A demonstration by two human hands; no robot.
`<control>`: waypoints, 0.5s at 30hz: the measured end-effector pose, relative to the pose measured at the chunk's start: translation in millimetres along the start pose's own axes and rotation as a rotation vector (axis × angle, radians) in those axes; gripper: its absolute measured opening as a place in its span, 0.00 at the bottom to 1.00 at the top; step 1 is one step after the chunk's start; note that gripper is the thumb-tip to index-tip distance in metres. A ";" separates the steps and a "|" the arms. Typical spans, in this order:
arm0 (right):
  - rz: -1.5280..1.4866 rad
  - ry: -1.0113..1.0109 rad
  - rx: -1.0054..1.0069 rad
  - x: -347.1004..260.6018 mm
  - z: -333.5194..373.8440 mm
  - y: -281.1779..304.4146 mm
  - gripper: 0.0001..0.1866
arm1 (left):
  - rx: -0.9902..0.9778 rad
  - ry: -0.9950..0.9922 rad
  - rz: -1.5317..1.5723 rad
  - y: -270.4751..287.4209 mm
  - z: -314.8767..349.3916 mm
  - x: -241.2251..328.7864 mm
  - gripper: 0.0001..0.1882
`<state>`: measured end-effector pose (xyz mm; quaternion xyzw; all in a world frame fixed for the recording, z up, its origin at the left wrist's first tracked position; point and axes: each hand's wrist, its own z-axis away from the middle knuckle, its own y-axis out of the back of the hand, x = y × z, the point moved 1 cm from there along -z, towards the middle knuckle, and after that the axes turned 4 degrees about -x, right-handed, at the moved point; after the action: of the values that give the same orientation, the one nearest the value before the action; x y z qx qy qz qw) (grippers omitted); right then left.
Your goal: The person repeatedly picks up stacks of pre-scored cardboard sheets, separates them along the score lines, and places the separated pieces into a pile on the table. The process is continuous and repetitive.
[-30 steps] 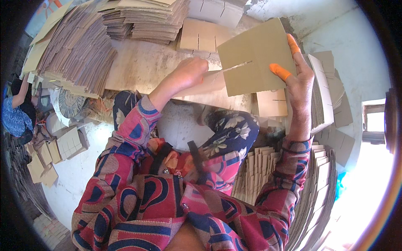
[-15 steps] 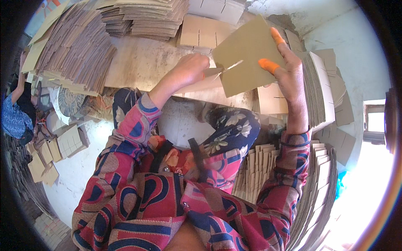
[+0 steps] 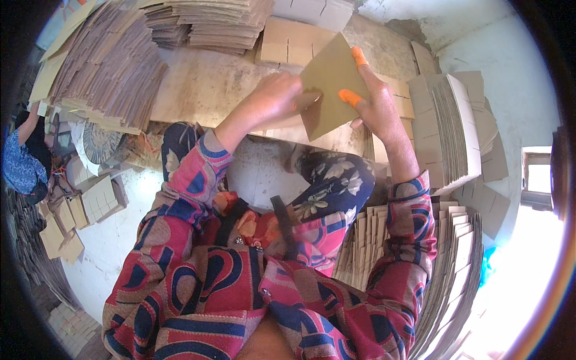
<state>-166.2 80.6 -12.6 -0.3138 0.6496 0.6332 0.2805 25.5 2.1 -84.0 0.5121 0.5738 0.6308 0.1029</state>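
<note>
My right hand (image 3: 377,99), with orange covers on its thumb and a fingertip, grips a brown cardboard sheet (image 3: 329,81) by its right side. The sheet is tilted above the low wooden board (image 3: 198,90). Closed beside the sheet's left edge is my left hand (image 3: 277,91), its fingers mostly turned away from view. It holds a second cardboard piece (image 3: 287,123), seen nearly edge-on and blurred, which meets the first sheet near its left edge. Whether the two are slotted together I cannot tell.
Tall cardboard stacks (image 3: 105,66) stand at the left and a further stack (image 3: 222,24) at the back. Slit sheets (image 3: 294,42) lie on the board. More upright bundles (image 3: 462,132) line the right side. Another person (image 3: 27,156) sits at far left.
My right hand has moved left and slightly down with its sheet, bringing it closer to my left hand. The slit that showed on that sheet is now hidden. My left hand has barely moved.
</note>
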 end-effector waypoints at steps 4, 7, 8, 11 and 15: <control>-0.073 -0.016 -0.088 -6.0 -4.3 3.9 0.39 | -0.086 0.029 -0.061 2.7 -2.9 1.3 0.06; -0.011 0.025 -0.106 -9.2 -8.1 -3.3 0.42 | -0.077 0.031 -0.042 0.7 -2.2 -2.4 0.06; 0.081 0.030 -0.142 -6.5 -9.7 -7.3 0.44 | -0.112 0.056 -0.040 1.1 -4.3 -2.5 0.06; 0.361 0.042 -0.216 23.9 -7.4 -35.2 0.48 | -0.027 -0.018 -0.033 -8.9 -7.3 -13.6 0.07; 0.527 -0.078 -0.317 20.5 4.3 -60.7 0.52 | 0.031 -0.029 0.019 -16.0 -2.7 -24.3 0.09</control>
<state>-133.2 83.7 -67.6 -0.1502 0.5903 0.7891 0.0789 27.2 -11.9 -109.5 0.5281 0.5771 0.6154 0.0970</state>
